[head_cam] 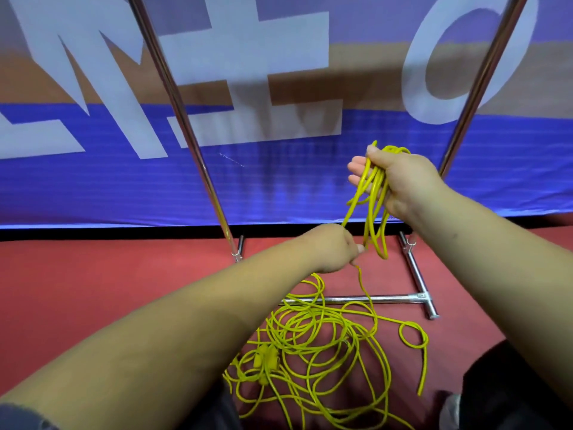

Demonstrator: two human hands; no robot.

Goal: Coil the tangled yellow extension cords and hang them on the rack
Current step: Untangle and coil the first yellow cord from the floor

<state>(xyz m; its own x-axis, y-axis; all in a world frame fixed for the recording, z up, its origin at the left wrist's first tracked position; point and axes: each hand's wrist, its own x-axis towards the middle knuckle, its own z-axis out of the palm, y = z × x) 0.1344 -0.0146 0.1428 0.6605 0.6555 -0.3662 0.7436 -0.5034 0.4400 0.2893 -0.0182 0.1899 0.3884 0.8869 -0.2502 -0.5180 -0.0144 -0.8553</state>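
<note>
My right hand [400, 181] is raised in front of the banner and grips a bundle of yellow cord loops [373, 206] that hang down from its palm. Just below, my left hand [333, 248] pinches a single strand of the same cord near the bottom of the loops. From that pinch the strand drops to a tangled pile of yellow extension cord [322, 352] on the red floor, with yellow plugs [266, 360] joined at the pile's left. The metal rack [183, 119] stands behind the pile, its two slanted poles rising on either side of my hands.
The rack's base crossbar [384, 298] and right foot tube [417, 274] lie on the red floor [93, 290] under the cord. A blue, brown and white banner [279, 181] closes off the space behind. Dark clothing shows at the bottom edge.
</note>
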